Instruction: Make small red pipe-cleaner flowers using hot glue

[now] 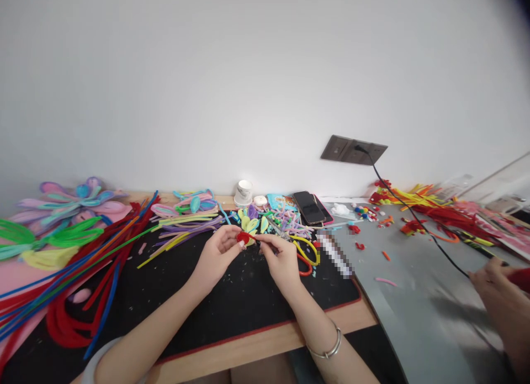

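A small red pipe cleaner coil [244,238] is pinched between the thumb and fingers of my left hand [219,254]. My right hand [281,258] is closed just to its right, with thumb and forefinger on the red strand that runs out of the coil. Something dark and thin shows under the right fingertips, too small to name. Both hands hover above a black mat [207,317]. Right behind them lie yellow and purple pipe cleaner petals [252,219]. Short pastel pipe cleaner pieces [285,217] are heaped beyond my right hand.
Long red, blue and green pipe cleaners [103,262] cover the mat's left side. A paper cup [244,190] and a black phone [309,207] stand and lie by the wall. A black cord [408,206] crosses the grey table [414,312], near another person's hand [492,279].
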Action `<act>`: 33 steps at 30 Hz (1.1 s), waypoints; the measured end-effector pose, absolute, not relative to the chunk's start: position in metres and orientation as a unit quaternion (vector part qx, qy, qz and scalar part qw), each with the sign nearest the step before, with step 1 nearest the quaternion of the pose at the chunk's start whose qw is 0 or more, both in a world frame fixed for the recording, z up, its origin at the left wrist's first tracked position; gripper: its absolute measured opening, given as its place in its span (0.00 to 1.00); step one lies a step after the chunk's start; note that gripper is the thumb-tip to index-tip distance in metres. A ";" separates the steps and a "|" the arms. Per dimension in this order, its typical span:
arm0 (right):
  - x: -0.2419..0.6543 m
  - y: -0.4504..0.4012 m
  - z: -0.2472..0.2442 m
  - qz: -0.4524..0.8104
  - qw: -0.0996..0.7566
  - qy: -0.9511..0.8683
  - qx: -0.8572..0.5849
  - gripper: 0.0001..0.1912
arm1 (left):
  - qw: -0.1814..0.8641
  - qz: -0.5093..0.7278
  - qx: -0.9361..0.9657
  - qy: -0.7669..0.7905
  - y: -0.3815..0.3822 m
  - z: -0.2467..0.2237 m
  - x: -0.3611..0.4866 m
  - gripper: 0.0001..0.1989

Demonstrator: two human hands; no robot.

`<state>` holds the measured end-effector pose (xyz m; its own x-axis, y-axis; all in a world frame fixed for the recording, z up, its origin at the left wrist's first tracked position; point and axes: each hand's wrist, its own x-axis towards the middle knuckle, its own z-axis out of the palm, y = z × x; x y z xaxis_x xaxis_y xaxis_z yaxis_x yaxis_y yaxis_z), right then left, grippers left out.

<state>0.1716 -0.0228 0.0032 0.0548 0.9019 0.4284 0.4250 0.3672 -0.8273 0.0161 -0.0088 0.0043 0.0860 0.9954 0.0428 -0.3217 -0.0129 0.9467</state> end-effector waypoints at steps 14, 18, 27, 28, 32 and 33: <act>0.177 -0.021 0.000 0.227 0.497 -0.677 -0.493 0.12 | 0.529 0.477 0.565 0.416 -0.001 -0.005 0.009 0.10; 0.177 -0.020 0.002 0.215 0.502 -0.693 -0.471 0.13 | 0.543 0.481 0.545 0.421 -0.002 -0.003 0.008 0.11; 0.177 -0.019 0.004 0.192 0.511 -0.700 -0.459 0.13 | 0.602 0.492 0.486 0.399 -0.004 -0.004 0.009 0.14; 0.177 -0.019 0.004 0.194 0.511 -0.701 -0.458 0.13 | 0.604 0.491 0.485 0.398 -0.003 -0.004 0.009 0.14; 0.177 -0.019 0.001 0.203 0.508 -0.701 -0.458 0.13 | 0.604 0.490 0.484 0.401 -0.003 -0.005 0.010 0.15; 0.177 -0.019 0.001 0.206 0.507 -0.700 -0.459 0.13 | 0.604 0.488 0.485 0.402 -0.004 -0.005 0.010 0.15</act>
<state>0.1769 -0.0185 0.0011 -0.0653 0.8512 0.5208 0.4338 0.4942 -0.7533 0.0102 -0.0035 -0.0048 0.2002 0.9797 -0.0108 -0.2000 0.0516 0.9784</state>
